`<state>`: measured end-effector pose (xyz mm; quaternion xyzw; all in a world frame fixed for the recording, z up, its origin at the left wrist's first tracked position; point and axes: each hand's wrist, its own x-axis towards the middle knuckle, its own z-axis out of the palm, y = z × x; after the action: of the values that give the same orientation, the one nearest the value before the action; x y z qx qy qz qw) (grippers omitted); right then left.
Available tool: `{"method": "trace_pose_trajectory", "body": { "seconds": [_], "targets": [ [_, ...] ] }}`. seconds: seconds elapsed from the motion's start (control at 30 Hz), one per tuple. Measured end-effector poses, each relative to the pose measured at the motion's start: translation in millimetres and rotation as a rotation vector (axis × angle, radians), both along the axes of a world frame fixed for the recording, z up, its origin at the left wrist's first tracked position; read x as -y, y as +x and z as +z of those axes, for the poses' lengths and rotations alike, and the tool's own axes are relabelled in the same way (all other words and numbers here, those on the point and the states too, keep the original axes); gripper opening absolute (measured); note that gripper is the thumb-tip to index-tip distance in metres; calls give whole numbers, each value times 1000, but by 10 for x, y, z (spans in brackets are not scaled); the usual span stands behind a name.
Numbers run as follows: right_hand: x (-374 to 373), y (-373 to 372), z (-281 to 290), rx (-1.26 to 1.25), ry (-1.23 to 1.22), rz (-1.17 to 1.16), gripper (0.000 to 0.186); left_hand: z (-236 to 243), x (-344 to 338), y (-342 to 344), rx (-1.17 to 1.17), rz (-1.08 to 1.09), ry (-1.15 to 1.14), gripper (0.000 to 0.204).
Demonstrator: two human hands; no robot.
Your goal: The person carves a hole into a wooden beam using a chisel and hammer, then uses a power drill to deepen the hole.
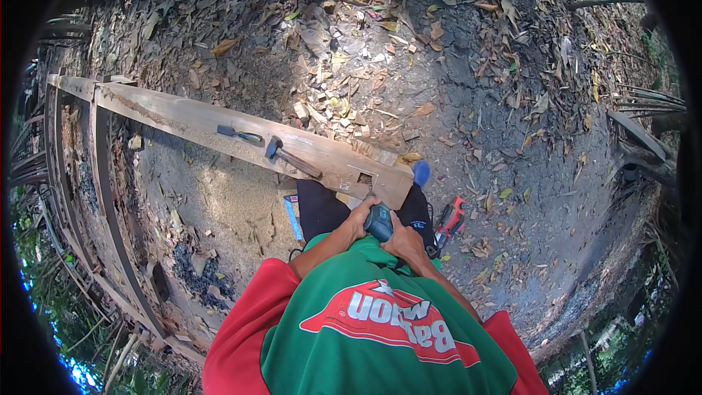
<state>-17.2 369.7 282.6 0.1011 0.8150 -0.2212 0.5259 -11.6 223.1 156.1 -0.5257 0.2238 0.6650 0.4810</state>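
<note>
We see a long, pale wooden plank (329,156) bearing a flat, dark-bladed chisel (240,134) and, beside it, a dark-headed, wooden-handled hammer (294,162).

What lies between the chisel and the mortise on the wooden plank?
In the head view, a hammer lies between the chisel and the mortise.

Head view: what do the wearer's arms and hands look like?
Left hand and right hand: bare, no gloves visible. Forearms uncovered. Sleeves: loose, red, no markings visible, seemingly ending around the elbows, attached to a green shirt.
</note>
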Motion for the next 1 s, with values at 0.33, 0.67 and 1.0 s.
{"method": "trace_pose_trajectory", "body": {
  "seconds": [0.33, 0.67, 1.0],
  "targets": [
    [23, -17, -66, -21, 14, 54, 92, 38, 37, -53, 19, 20, 1, 29],
    [-8, -141, -104, -56, -30, 177, 92, 93, 62, -6, 18, 202, 48, 26],
    [-93, -125, 86, -51, -12, 113, 98, 233, -49, -118, 7, 107, -12, 26]
  ]
}}
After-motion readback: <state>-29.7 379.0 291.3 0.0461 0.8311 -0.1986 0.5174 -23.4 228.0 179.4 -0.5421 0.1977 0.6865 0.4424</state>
